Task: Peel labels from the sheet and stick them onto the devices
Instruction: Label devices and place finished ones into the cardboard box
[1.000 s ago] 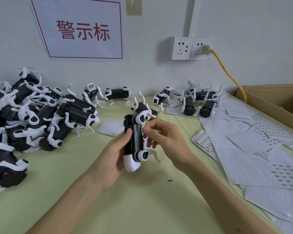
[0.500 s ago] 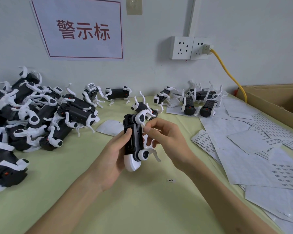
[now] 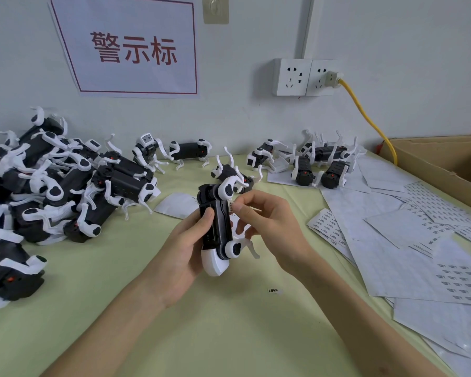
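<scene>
My left hand [image 3: 184, 257] grips a black-and-white robot-dog device [image 3: 218, 227] upright above the table, thumb across its black body. My right hand [image 3: 267, 221] pinches a small white label [image 3: 232, 207] against the device's right side near the upper leg joint. Label sheets [image 3: 408, 240] lie spread over the table to the right. One loose label [image 3: 274, 291] lies on the green table below my hands.
A heap of the same devices [image 3: 52, 191] fills the left of the table, and several more [image 3: 316, 164] stand along the wall. A cardboard box [image 3: 446, 164] sits at the far right. A yellow cable [image 3: 365, 115] runs from the wall socket to the box.
Both hands and the device have stayed almost still; my right fingers keep the label at the device's side.
</scene>
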